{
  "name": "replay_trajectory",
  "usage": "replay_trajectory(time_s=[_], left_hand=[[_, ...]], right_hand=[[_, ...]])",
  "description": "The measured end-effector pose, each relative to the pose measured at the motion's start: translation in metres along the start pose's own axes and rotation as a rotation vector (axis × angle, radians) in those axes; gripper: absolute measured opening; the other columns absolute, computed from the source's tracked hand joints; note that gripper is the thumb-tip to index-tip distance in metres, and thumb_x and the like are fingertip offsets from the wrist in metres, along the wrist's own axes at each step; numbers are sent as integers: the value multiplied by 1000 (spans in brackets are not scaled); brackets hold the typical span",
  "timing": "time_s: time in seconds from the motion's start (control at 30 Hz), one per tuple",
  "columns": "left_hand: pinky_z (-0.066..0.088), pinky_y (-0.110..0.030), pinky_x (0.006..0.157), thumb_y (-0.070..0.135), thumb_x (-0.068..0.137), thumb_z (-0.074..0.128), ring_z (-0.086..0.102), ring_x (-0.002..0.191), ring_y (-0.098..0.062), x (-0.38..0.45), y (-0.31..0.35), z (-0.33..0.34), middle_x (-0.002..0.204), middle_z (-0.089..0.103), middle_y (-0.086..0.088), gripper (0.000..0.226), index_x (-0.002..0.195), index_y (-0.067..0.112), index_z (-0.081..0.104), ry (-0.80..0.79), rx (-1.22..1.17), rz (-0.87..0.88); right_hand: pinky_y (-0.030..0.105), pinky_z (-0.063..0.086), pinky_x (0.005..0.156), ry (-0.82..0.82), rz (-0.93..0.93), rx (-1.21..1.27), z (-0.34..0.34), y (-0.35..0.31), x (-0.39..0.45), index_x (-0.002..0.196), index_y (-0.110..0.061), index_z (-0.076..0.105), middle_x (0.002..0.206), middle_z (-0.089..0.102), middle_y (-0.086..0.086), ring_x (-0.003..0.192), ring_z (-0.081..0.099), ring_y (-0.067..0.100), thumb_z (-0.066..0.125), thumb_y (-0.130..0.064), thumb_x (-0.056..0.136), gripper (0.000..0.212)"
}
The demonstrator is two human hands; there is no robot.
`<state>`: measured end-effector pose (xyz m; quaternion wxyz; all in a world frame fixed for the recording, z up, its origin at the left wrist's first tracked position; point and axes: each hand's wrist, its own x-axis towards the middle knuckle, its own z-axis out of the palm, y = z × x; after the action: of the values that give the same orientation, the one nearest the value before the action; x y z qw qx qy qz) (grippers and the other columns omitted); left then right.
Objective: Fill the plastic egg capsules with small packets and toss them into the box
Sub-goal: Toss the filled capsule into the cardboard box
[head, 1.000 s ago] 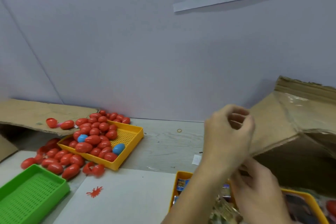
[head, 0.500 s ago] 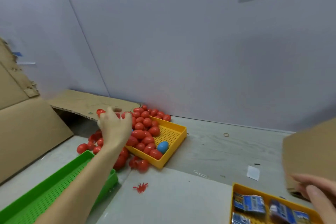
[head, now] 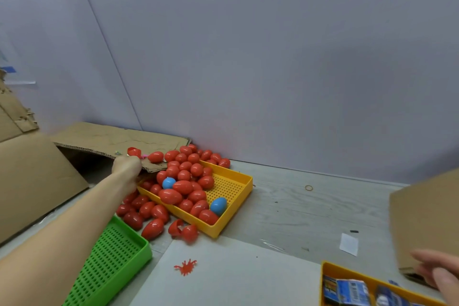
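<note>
A yellow tray point(head: 238, 216) holds a heap of red egg capsules point(head: 185, 186) and two blue ones point(head: 218, 205); more red eggs spill onto the table at its left. My left hand point(head: 126, 166) reaches to the tray's far left corner, under a cardboard flap point(head: 111, 139). I see only the back of that hand, and its fingers are hidden. My right hand point(head: 437, 276) hovers, blurred, with relaxed fingers and nothing in it, by the cardboard box point(head: 422, 218) at the right. Below it, a second yellow tray point(head: 327, 266) holds blue packets point(head: 347, 289).
A green perforated tray point(head: 111, 256) sits at the front left. An opened red egg point(head: 183, 230) lies by the yellow tray's near corner. A red splat toy point(head: 185, 266) rests on a white sheet point(head: 223, 276). Large cardboard point(head: 32, 171) stands at the left, and a paper slip point(head: 349, 243) lies on the table.
The view has swung left. My left hand left the box at the right and reached across to the egg pile. My right hand dropped low beside the packet tray.
</note>
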<state>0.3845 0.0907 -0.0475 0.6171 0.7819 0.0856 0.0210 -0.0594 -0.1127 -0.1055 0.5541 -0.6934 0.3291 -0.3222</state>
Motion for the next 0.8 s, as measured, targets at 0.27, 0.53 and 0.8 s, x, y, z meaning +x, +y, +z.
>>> replay_trajectory(time_s=[0.27,0.53,0.8], left_hand=[[52,-46,92,-6,92,41,62,103,-34,-1,-1,12,113,59,-19,28,116,-2,55,-39,-69,-1],[51,-50,98,17,94,65,63,106,-38,-1,2,5,120,62,-21,24,109,1,54,-111,-1,1],[29,-49,108,28,87,69,30,130,-45,-14,6,4,138,36,-32,60,131,-3,42,253,611,409]], right_hand=[[14,44,82,119,-18,-5,-15,3,8,44,-34,67,49,62,-25,67,64,-4,34,27,88,82],[14,44,85,32,35,84,-7,-7,8,53,-32,75,46,61,-22,70,64,-4,26,25,93,85],[9,43,81,125,-31,-81,-8,15,6,54,-29,75,54,64,-28,72,64,-6,31,19,94,76]])
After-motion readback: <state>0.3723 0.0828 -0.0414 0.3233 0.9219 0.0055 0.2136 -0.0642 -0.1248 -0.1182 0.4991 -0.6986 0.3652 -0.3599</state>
